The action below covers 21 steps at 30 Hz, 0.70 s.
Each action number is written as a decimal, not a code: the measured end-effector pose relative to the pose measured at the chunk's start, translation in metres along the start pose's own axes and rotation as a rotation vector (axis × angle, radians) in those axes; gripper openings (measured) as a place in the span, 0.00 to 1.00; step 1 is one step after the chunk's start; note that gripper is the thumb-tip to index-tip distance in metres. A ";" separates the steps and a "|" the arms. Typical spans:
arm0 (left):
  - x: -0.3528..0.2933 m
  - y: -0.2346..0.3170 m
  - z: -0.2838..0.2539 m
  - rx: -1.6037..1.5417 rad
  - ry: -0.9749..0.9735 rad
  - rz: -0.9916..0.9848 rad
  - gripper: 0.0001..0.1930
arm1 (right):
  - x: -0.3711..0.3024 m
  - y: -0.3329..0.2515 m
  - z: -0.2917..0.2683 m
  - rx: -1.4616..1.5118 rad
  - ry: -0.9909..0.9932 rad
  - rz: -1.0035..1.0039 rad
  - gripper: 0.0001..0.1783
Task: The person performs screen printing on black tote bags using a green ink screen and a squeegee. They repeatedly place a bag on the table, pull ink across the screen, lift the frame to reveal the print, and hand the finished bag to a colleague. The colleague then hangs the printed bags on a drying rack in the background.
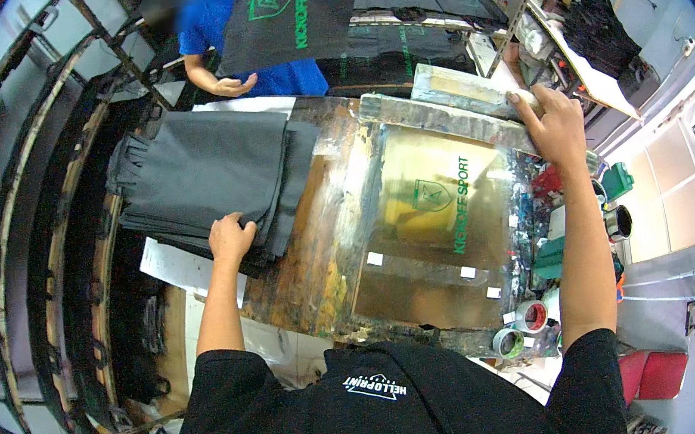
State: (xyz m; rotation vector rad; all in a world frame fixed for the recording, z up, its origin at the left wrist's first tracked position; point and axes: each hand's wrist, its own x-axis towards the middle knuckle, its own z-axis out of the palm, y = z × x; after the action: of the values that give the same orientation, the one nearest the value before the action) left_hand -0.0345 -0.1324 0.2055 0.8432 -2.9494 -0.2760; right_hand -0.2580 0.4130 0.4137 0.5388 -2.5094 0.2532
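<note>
My left hand [232, 238] is at the near right corner of a stack of dark grey fabric pieces [211, 164], thumb and fingers closed on a fabric edge. To its right lies a glossy flat panel [408, 283] bearing a green crest and lettering, with small white squares. Along the panel's far side runs a worn, ink-stained frame bar [440, 121]. My right hand [554, 122] grips the bar's right end, fingers curled over the top. Just behind is a pale, shallow rectangular piece [466, 89]; whether my fingers also touch it I cannot tell.
Across the table, a person in blue [204, 35] is beside a dark sheet [288, 16] with green print. Black racks [43, 211] curve along the left. Tape rolls [531, 316] and cans [617, 223] crowd the right edge. The stained wooden tabletop [296, 288] shows between stack and panel.
</note>
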 end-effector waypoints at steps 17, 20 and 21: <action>-0.021 0.135 -0.011 -0.030 0.424 0.975 0.16 | 0.000 0.003 -0.005 0.037 0.065 0.008 0.33; -0.057 0.190 0.042 -0.343 0.311 1.012 0.17 | 0.001 -0.003 -0.004 0.065 0.082 -0.012 0.32; -0.073 0.218 0.052 -0.327 0.262 0.999 0.17 | 0.001 0.001 -0.002 0.065 0.082 -0.010 0.32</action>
State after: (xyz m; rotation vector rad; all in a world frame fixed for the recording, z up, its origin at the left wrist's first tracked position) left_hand -0.0913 0.0962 0.1950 -0.5893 -2.5643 -0.4871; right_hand -0.2579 0.4145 0.4156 0.5561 -2.4257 0.3473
